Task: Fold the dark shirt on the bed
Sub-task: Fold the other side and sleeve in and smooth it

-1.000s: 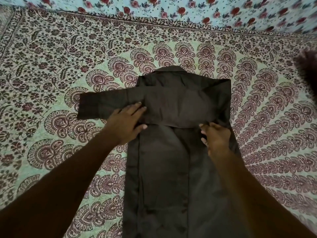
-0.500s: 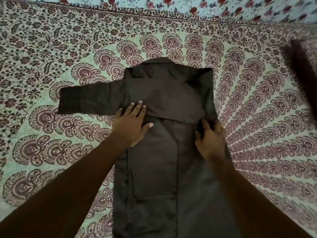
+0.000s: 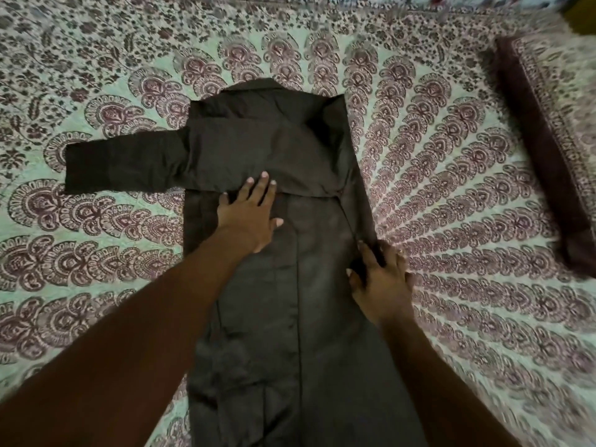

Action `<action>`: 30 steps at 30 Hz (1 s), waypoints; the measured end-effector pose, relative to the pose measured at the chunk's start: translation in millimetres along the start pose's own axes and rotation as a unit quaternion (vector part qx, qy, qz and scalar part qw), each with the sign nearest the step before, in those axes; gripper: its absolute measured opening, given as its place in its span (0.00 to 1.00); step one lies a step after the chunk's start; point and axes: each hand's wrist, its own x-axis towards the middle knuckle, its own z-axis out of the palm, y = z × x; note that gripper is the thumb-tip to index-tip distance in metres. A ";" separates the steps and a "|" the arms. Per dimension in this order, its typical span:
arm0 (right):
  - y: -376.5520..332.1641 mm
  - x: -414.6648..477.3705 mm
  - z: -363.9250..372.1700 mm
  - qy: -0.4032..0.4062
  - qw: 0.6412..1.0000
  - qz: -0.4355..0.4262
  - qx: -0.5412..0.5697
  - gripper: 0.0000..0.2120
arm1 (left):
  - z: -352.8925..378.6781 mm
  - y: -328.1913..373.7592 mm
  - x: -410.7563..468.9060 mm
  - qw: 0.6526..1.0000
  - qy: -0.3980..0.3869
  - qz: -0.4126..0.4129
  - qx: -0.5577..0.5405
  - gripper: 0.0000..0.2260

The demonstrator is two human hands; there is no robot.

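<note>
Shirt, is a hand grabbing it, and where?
The right hand seems to grip the shirt by its right side edge. The left hand only presses flat on it.

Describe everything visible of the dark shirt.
The dark shirt looks like thin, creased cloth. It lies flat on the patterned bedspread, collar farthest away, body running toward the camera, right side folded in. One sleeve is folded across the chest, its end overhanging the left edge. The left hand presses flat at that sleeve's lower edge; the right hand rests on the right edge, grip unclear.
</note>
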 end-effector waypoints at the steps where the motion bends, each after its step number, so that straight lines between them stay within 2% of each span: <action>1: 9.9 -9.8 2.1 0.020 0.998 0.040 0.034 0.28 | -2.7 4.9 0.1 1.000 -0.007 -0.011 0.009 0.36; 3: 28.5 -28.4 10.1 0.064 0.988 0.097 0.106 0.27 | -13.3 17.2 0.5 0.999 -0.020 -0.038 0.024 0.37; 6: 47.4 -52.1 20.6 0.068 0.983 0.060 0.160 0.27 | -22.9 38.5 -9.4 0.998 0.021 -0.061 -0.012 0.38; 9: 68.2 -68.3 22.3 0.067 0.981 0.035 0.180 0.20 | -7.0 68.1 -43.1 0.993 0.101 0.017 -0.061 0.35; 11: 85.1 -77.1 25.2 0.074 0.976 0.056 0.198 0.16 | 15.9 91.7 -71.7 0.983 0.095 0.075 -0.141 0.31; 13: 101.3 -86.1 27.0 0.048 0.977 0.058 0.201 0.12 | 41.4 123.8 -103.6 0.961 0.053 0.091 -0.255 0.28; 16: 120.3 -102.6 22.5 0.003 0.967 0.059 0.249 0.05 | 81.5 181.4 -148.2 0.912 -0.001 0.027 -0.409 0.26; 20: 141.4 -129.0 19.0 0.007 0.967 0.012 0.254 0.12 | 122.0 245.8 -183.2 0.866 -0.015 -0.129 -0.482 0.25; 22: 153.8 -141.3 23.0 -0.013 0.957 0.022 0.288 0.16 | 134.0 263.2 -191.6 0.836 -0.061 -0.187 -0.512 0.22; 24: 165.6 -152.5 27.6 -0.029 0.955 0.019 0.293 0.15 | 141.0 273.0 -196.3 0.831 -0.090 -0.198 -0.512 0.17; 27: 177.3 -163.8 32.4 -0.045 0.954 -0.006 0.296 0.09 | 145.9 281.7 -203.6 0.819 -0.120 -0.208 -0.522 0.15; 30: 185.1 -166.9 37.8 -0.060 0.952 -0.013 0.300 0.07 | 148.2 283.0 -213.2 0.823 -0.106 -0.202 -0.520 0.15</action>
